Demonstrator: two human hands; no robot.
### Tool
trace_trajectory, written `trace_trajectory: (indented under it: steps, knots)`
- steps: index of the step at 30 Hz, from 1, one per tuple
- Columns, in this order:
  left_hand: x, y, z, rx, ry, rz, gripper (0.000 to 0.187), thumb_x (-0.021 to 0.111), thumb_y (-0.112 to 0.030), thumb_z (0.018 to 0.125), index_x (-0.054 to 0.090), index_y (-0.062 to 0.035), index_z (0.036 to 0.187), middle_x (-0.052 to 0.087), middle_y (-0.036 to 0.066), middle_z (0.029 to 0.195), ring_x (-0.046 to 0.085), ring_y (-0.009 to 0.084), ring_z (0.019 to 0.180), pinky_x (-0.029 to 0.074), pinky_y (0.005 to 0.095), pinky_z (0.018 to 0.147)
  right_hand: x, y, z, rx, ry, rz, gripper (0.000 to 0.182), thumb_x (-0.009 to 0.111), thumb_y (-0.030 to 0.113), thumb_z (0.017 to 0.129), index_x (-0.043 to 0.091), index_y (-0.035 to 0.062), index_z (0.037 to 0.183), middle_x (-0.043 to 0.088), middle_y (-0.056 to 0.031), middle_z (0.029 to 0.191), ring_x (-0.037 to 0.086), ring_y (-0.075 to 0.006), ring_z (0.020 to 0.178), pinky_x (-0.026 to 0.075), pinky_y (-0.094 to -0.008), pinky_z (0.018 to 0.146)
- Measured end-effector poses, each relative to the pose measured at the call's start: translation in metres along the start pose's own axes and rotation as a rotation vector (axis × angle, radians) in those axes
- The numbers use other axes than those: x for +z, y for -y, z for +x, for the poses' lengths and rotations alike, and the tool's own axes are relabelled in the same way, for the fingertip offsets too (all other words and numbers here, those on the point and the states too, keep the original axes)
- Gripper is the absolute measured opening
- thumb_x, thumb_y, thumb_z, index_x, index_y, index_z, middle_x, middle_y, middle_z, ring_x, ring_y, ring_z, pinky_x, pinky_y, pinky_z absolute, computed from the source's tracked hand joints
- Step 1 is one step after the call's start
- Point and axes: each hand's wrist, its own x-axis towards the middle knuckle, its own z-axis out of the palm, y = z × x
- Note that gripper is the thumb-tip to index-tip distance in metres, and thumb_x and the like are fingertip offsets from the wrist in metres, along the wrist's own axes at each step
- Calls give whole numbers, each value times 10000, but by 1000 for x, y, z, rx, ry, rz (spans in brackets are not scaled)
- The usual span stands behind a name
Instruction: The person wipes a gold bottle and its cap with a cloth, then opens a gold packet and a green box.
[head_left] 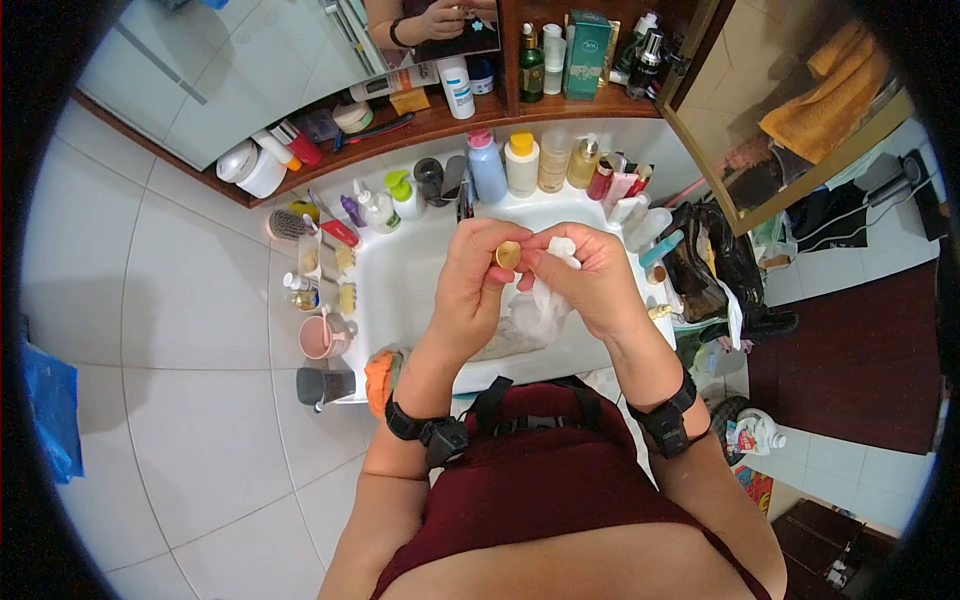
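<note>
Over the white sink (385, 290), my two hands meet. My left hand (468, 285) is closed, pinching a small round gold-coloured cap (508, 255) between thumb and fingers, its flat face toward me. My right hand (592, 280) is closed on a crumpled white tissue (543, 308), which hangs below the fingers and sticks up above them. The right fingertips touch or nearly touch the cap's edge. In the basin below lies a greyish cloth-like thing, partly hidden by the tissue and my hands.
Bottles stand along the sink's back rim, among them a blue bottle (487, 168) and a yellow-capped bottle (521, 165). At the left edge are a pink cup (325, 337) and an orange cloth (379, 382). A mirrored cabinet door (800, 110) hangs open at right.
</note>
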Motion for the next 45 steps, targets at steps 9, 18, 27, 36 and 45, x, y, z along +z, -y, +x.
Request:
trace_trajectory:
  steps: [9, 18, 27, 36, 45]
  knots:
    - [0, -3, 4, -7, 11, 62, 274, 449, 24, 840, 526, -47, 1093, 496, 118, 1011, 526, 211, 855, 468, 278, 720, -2, 0, 3, 11, -9, -6, 74, 594, 1, 834, 599, -20, 905, 628, -79, 822, 603, -138, 699, 488, -245, 650]
    - [2, 13, -3, -165, -65, -286, 267, 451, -74, 906, 440, -10, 1165, 493, 96, 984, 509, 164, 901, 415, 249, 766, 1, 7, 2, -46, -44, -95, 236, 535, -10, 859, 528, -17, 1095, 615, -90, 1025, 591, -110, 880, 475, -231, 786]
    - [-1, 8, 8, -30, -101, 135, 319, 545, 49, 789, 498, -27, 1095, 516, 103, 1013, 540, 206, 842, 451, 290, 754, -4, -2, 0, -151, -115, -17, 321, 589, -31, 818, 488, -19, 1122, 588, -77, 1052, 562, -122, 957, 455, -242, 839]
    - [7, 9, 5, 72, -225, 407, 327, 610, 82, 676, 598, -25, 984, 596, 117, 951, 590, 283, 827, 479, 325, 711, 8, -17, 16, -170, -155, 28, 159, 634, 20, 806, 551, -1, 941, 600, -39, 921, 540, -63, 826, 455, -214, 709]
    - [13, 17, -4, -53, -246, 73, 226, 556, -7, 820, 547, -8, 1045, 572, 108, 960, 576, 170, 790, 467, 258, 692, 8, -33, 29, -195, -188, 33, 136, 571, 61, 862, 529, 0, 977, 589, -15, 861, 527, -50, 782, 444, -201, 668]
